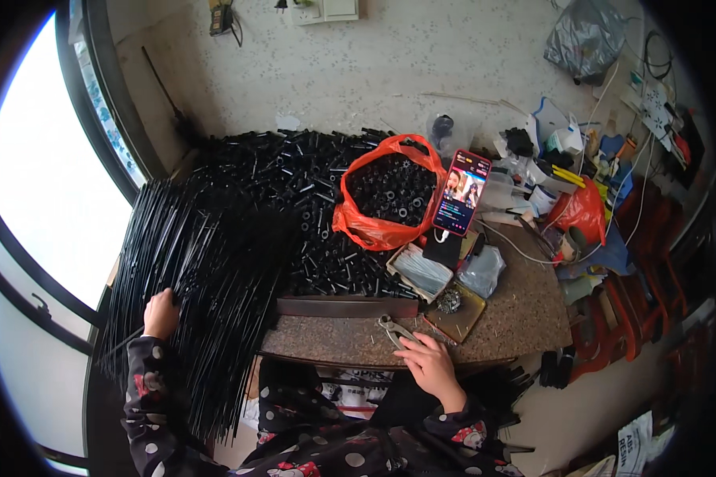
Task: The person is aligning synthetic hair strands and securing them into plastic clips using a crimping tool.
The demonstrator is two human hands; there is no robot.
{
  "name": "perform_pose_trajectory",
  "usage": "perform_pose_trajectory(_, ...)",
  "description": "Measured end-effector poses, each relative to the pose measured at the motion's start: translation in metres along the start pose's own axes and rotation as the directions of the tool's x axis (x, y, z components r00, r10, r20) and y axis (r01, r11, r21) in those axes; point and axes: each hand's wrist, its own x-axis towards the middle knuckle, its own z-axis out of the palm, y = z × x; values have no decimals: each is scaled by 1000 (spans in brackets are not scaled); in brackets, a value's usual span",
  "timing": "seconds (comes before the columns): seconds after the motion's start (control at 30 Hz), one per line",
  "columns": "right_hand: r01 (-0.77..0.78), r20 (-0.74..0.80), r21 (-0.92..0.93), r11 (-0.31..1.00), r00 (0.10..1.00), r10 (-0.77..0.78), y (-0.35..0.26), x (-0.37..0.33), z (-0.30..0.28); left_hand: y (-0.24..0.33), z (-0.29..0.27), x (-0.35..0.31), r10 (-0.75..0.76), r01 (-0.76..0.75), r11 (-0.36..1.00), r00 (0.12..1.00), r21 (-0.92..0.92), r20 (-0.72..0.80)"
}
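My left hand (161, 314) is closed at the left side of a big pile of long, thin black rods (223, 270), its fingers curled in among them. Exactly how many rods it grips I cannot make out. Over the table's front edge, my right hand (431, 366) wraps round the handles of metal pincers (391, 327), whose jaws point away to the left. Behind the pincers lies a dark flat bar (346, 308). A heap of short black tubular parts (318, 179) spreads beyond it.
A red plastic bag (350, 222) full of black ring-ended parts sits on the heap. Right of it stands a lit phone (463, 191) with a cable. A tray of thin metal pins (422, 272) and a clear bag (482, 270) lie nearer. Reddish-brown chairs (636, 294) stand right of the table.
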Motion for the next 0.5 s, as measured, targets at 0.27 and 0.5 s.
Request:
perform_pose_trajectory(0.27, -7, -7, -22, 1000, 1000, 7, 2, -1, 3, 41, -72, 33, -172, 260, 726, 965, -637, 198)
perform_pose_trajectory(0.5, -36, 20, -21, 999, 999, 37, 3, -4, -2, 124, -164, 98, -56, -15, 555, 997, -832, -55)
